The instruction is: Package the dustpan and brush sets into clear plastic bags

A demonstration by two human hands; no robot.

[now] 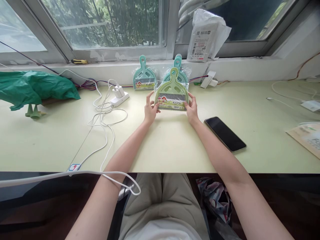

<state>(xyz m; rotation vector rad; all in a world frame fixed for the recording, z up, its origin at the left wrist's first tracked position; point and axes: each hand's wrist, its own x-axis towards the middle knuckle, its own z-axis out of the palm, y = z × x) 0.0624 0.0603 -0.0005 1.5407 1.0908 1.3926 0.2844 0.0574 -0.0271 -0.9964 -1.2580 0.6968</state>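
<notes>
A light green mini dustpan-and-brush set (172, 90) in clear plastic wrap stands upright on the pale yellow desk (175, 146). My left hand (150, 110) grips its lower left corner and my right hand (192, 108) grips its lower right corner. Right behind it leans a teal set (178, 62), mostly hidden. Another teal set (144, 75) leans against the wall below the windowsill, to the left of it.
A black phone (225, 133) lies to the right of my right arm. White cables and a charger on a power strip (119, 95) lie to the left. A green plastic bag (35, 87) sits far left. A white parcel (206, 36) stands on the windowsill.
</notes>
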